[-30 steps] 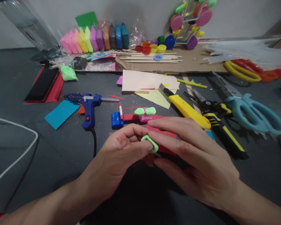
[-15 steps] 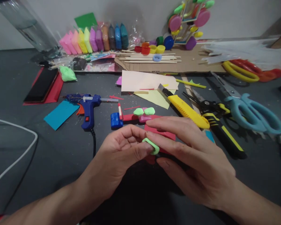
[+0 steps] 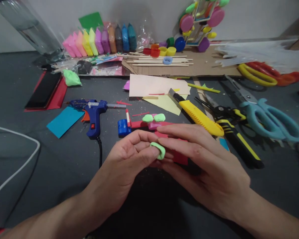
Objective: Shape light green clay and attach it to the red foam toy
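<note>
Between my hands is a small piece of light green modelling clay [image 3: 161, 152], bent into a curved, hollow shape. My left hand [image 3: 129, 159] pinches it, the thumb pressed into the hollow and the fingers behind. My right hand [image 3: 201, 159] closes round it from the right, fingertips at its upper edge and thumb low, partly hidden behind the left fingers. Just beyond the hands lies a red flat strip assembly [image 3: 139, 124] bearing a pink piece [image 3: 153, 126] with two light green clay blobs [image 3: 159, 117] on top. A blue cylinder piece [image 3: 124, 128] sits at its left end.
A blue glue gun [image 3: 94, 116] lies left, its cord running toward me. To the right are a yellow utility knife [image 3: 200, 118], black-yellow pliers [image 3: 239, 146] and blue-handled scissors [image 3: 264, 116]. Clay packets [image 3: 99, 43], sticks [image 3: 159, 61] and a bottle [image 3: 32, 30] stand behind.
The green clay has turned and shifted slightly left in my left hand. My right thumb has moved left, in behind the left fingers. The things on the table stay put.
</note>
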A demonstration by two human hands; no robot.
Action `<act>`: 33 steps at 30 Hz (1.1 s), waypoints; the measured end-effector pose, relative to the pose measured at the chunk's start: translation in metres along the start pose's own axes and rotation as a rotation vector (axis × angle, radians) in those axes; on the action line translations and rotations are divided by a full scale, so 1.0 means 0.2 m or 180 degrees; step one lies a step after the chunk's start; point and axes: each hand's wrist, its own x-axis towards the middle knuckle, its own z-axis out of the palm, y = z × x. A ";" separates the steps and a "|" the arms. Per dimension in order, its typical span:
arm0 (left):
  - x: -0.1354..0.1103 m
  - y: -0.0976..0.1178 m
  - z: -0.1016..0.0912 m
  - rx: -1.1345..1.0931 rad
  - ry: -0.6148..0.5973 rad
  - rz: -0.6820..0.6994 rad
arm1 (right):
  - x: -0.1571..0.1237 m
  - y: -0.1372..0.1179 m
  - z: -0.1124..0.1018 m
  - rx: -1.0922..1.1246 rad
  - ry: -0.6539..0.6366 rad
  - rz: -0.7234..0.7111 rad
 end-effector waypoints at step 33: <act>-0.01 -0.01 -0.02 0.0614 -0.0014 -0.0065 | 0.00 0.01 0.00 -0.0304 -0.0211 -0.0342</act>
